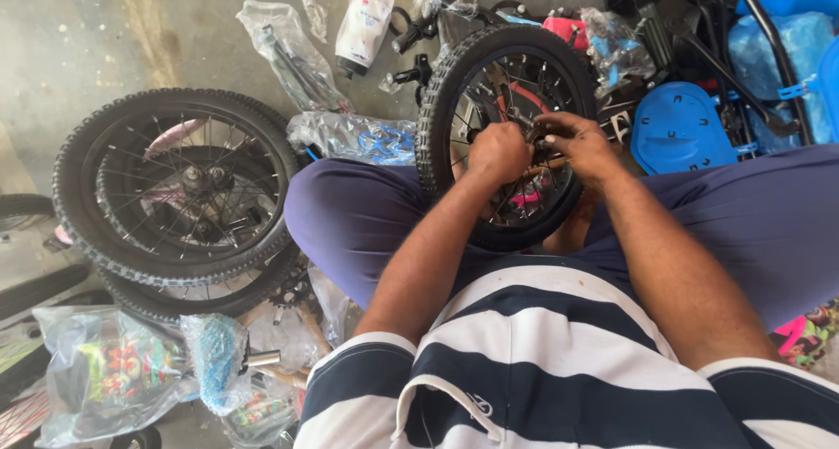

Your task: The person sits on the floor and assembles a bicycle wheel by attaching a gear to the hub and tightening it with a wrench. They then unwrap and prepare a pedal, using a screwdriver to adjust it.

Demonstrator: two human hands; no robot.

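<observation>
A small black bicycle wheel (446, 82) with a knobby tyre and thin spokes stands upright between my knees. My left hand (498, 150) is closed in a fist at the wheel's hub, gripping something I cannot make out. My right hand (578, 141) pinches the hub from the other side, fingers curled on a small metal part. Both forearms reach forward over my purple trousers (350, 213) and striped shirt.
Two more knobby wheels (175, 187) lie stacked on the concrete floor at left. Plastic bags of parts (114, 370) sit at lower left and near the top (293, 51). A blue plastic piece (677, 130) and bike frame parts crowd the upper right.
</observation>
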